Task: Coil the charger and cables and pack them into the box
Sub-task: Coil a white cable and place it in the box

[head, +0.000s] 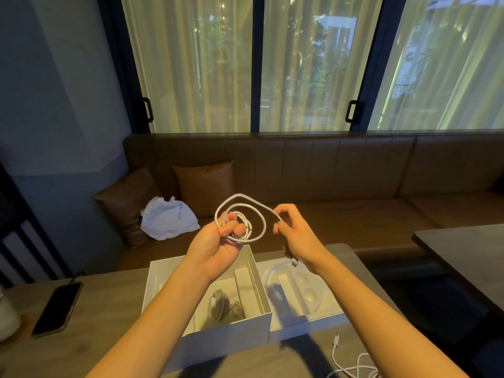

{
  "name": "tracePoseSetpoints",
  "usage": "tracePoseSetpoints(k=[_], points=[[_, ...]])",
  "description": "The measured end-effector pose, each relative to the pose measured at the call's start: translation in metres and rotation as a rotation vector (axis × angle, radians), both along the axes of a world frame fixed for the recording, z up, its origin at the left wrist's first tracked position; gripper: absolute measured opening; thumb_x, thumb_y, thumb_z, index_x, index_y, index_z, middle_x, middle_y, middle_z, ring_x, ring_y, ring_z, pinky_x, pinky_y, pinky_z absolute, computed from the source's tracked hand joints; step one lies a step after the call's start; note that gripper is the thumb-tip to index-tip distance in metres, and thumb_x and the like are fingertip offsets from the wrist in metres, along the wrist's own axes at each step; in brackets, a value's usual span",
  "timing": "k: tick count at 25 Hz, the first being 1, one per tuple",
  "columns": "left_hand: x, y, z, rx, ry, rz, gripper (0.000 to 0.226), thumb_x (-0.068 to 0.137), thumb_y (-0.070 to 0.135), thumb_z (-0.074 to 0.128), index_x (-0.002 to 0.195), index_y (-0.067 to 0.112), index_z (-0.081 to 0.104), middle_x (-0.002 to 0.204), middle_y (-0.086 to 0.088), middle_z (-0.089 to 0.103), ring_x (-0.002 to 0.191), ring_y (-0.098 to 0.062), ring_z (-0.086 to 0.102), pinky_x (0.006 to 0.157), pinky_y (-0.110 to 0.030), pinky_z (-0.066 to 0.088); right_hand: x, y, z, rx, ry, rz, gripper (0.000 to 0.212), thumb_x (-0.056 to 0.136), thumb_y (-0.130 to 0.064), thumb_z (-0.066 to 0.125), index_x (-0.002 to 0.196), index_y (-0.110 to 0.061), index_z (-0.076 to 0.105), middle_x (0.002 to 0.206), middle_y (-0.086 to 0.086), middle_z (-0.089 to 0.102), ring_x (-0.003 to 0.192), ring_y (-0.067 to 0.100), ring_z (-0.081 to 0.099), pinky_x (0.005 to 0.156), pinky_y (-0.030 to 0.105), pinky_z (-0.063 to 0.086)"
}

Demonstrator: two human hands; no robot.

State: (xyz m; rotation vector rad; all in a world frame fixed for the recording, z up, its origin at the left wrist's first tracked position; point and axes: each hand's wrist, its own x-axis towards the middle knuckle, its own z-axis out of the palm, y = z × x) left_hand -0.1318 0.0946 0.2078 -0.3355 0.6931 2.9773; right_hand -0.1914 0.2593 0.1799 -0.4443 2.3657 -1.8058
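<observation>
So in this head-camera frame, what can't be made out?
- Loose white cable on the table: cut off by the bottom edge.
- Box interior: left forearm covers part; the grey bundle inside is too dim to identify.
- Coiled cable: its end is hidden behind the right hand; the left hand covers the coil's start.

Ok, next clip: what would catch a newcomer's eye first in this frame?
The white cable stands out first, wound into loops and held up mid-frame between the left hand and the right hand. Directly below, on the table, sits the open white box with coiled cables already inside. A dark phone lies at the table's left, and a loose white cable sprawls at the bottom right.
</observation>
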Motion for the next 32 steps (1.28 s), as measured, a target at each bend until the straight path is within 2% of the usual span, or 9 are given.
tracePoseSetpoints(k=[3,7,12,17,21,24,26,29,32], points=[[-0.006,0.005,-0.004,-0.389,-0.06,0.067,0.032,0.101,0.009,0.031,0.077,0.004,0.053,0.042,-0.002,0.042,0.038,-0.012,0.04,0.054,-0.025,0.043,0.012,-0.008,0.013,-0.142,-0.073,0.156,0.02,0.1,-0.031,0.038,0.114,-0.025,0.052,0.083,0.007,0.06,0.051,0.01,0.043,0.046,0.02,0.036],[-0.003,0.016,-0.003,-0.794,0.023,-0.01,0.036,0.101,0.016,0.031,0.075,0.006,0.054,0.052,-0.003,0.043,0.054,-0.015,0.038,0.07,-0.032,0.037,0.019,-0.019,0.014,-0.111,0.071,0.022,0.022,0.095,-0.03,0.052,0.089,-0.017,0.069,0.066,0.0,0.057,0.053,0.006,0.046,0.044,0.015,0.037],[0.005,0.017,-0.002,-0.389,0.088,-0.277,0.048,0.102,0.034,0.027,0.111,-0.002,0.057,0.066,-0.008,0.059,0.071,-0.018,0.052,0.085,-0.034,0.042,0.023,-0.018,0.006,-0.24,-0.101,-0.269,0.02,0.088,-0.03,0.064,0.085,-0.014,0.076,0.069,0.005,0.066,0.062,0.012,0.056,0.045,0.019,0.043],[0.009,0.015,0.001,-0.251,0.154,-0.362,0.05,0.099,0.032,0.029,0.119,-0.003,0.058,0.093,-0.017,0.068,0.097,-0.028,0.06,0.095,-0.039,0.046,0.038,-0.031,0.008,-0.373,-0.278,-0.326,0.025,0.091,-0.021,0.057,0.08,-0.005,0.074,0.066,0.005,0.064,0.065,0.017,0.057,0.052,0.027,0.046],[-0.001,0.023,-0.006,-0.4,0.029,-0.176,0.051,0.101,0.038,0.025,0.087,0.003,0.06,0.047,-0.005,0.056,0.059,-0.018,0.055,0.07,-0.032,0.048,0.045,-0.039,0.012,-0.445,-0.299,-0.33,0.019,0.084,-0.031,0.068,0.076,-0.015,0.074,0.067,0.002,0.068,0.06,0.014,0.06,0.055,0.028,0.051],[-0.011,0.015,0.0,-0.337,-0.094,-0.083,0.05,0.102,0.037,0.024,0.071,0.009,0.052,0.032,-0.002,0.042,0.036,-0.015,0.047,0.042,-0.024,0.046,0.039,-0.036,-0.004,-0.366,-0.331,-0.233,0.031,0.089,-0.04,0.06,0.092,-0.013,0.075,0.08,0.008,0.071,0.052,0.013,0.05,0.048,0.025,0.044],[-0.016,0.001,0.013,-0.209,-0.145,-0.025,0.056,0.1,0.046,0.022,0.069,0.009,0.051,0.03,-0.001,0.036,0.029,-0.013,0.04,0.036,-0.018,0.041,0.034,-0.023,-0.017,-0.179,-0.421,-0.065,0.041,0.097,-0.044,0.043,0.1,-0.013,0.071,0.093,0.01,0.072,0.052,0.012,0.043,0.053,0.026,0.043],[-0.033,-0.013,0.016,-0.266,-0.231,0.167,0.052,0.099,0.046,0.027,0.089,0.004,0.055,0.042,-0.003,0.043,0.036,-0.012,0.04,0.047,-0.022,0.044,0.034,0.001,-0.013,0.11,-0.463,0.486,0.037,0.099,-0.036,0.038,0.116,-0.015,0.063,0.108,0.007,0.071,0.061,0.011,0.051,0.063,0.025,0.048],[-0.039,-0.006,-0.005,-0.694,-0.167,0.237,0.04,0.101,0.036,0.032,0.105,0.002,0.054,0.065,-0.004,0.052,0.059,-0.015,0.052,0.068,-0.028,0.047,0.033,0.006,0.015,-0.011,-0.434,0.767,0.037,0.097,-0.025,0.035,0.126,-0.013,0.054,0.119,0.007,0.065,0.074,0.014,0.058,0.073,0.03,0.048]])
